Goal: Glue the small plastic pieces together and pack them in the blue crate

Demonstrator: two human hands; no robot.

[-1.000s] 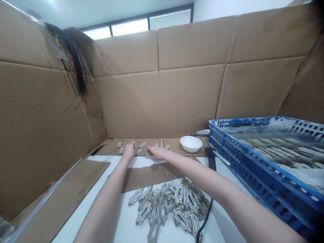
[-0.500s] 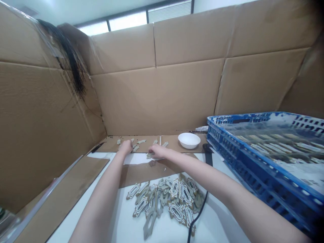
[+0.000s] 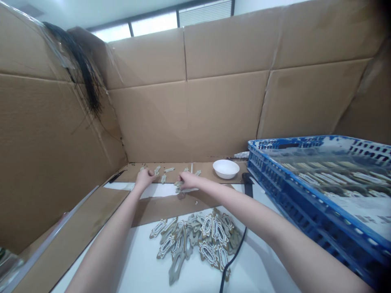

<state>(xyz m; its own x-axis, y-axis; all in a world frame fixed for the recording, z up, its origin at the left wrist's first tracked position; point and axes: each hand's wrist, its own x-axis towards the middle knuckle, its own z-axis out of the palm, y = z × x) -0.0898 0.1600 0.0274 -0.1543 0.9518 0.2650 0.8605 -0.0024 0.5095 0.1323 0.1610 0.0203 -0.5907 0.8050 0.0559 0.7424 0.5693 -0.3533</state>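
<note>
Over the cardboard strip at the back, my left hand (image 3: 146,178) has its fingers curled together. Its fingertips meet the lower end of a small pale ornamental piece (image 3: 157,169); whether they grip anything is hidden. To the right, my right hand (image 3: 187,181) is closed on a few small ornamental pieces (image 3: 177,186), which stick out on its left side. More single pieces lie spaced along the strip, one (image 3: 163,179) between the hands and another (image 3: 169,169) behind. Nearer me, a heap of openwork ornamental pieces with white patterns (image 3: 209,253) lies on the white table.
A white bowl (image 3: 226,169) stands right of my right hand. The blue crate (image 3: 275,189) at the right holds rows of similar pieces. A black cable (image 3: 234,257) runs past the heap. Cardboard walls (image 3: 189,118) enclose the back and left; black strands (image 3: 88,81) hang at the left.
My left hand has moved left, uncovering the pieces between the hands. My right hand stays nearly in place, still holding its pieces. The whole view has shifted slightly.
</note>
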